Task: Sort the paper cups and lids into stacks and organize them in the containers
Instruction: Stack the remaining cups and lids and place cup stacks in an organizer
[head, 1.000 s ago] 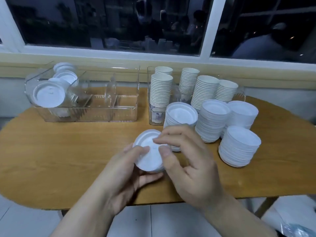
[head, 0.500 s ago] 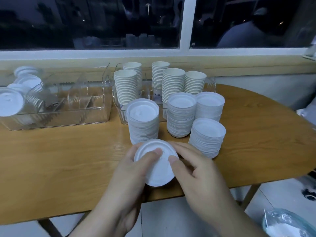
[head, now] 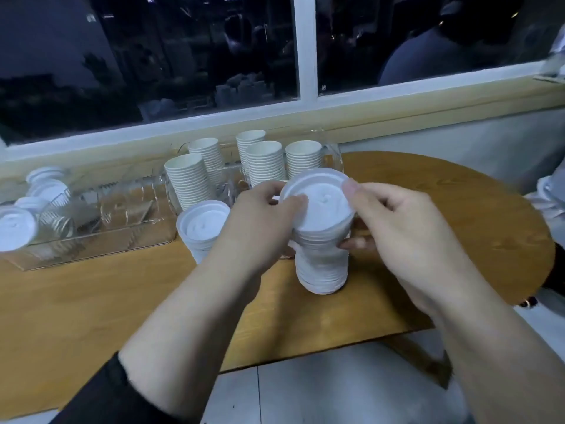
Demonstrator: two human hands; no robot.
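A white lid (head: 318,203) sits tilted on top of a tall stack of lids (head: 322,270) on the wooden table (head: 91,301). My left hand (head: 260,224) holds the lid's left rim with thumb and fingers. My right hand (head: 397,228) pinches its right rim and curls round the upper stack. Another lid stack (head: 203,228) stands to the left. Several stacks of white paper cups (head: 189,182) fill a clear container (head: 334,157) behind. Other lid stacks are hidden behind my hands.
A clear divided container (head: 122,228) lies at the left with lids (head: 15,228) standing in its left end. A window and sill run along the back. The table's curved edge (head: 535,228) is at the right, where a person's pale sleeve (head: 550,200) shows.
Both hands carried the lid up and away from me, onto the top of a lid stack. The camera swung right, so the containers now sit further left.
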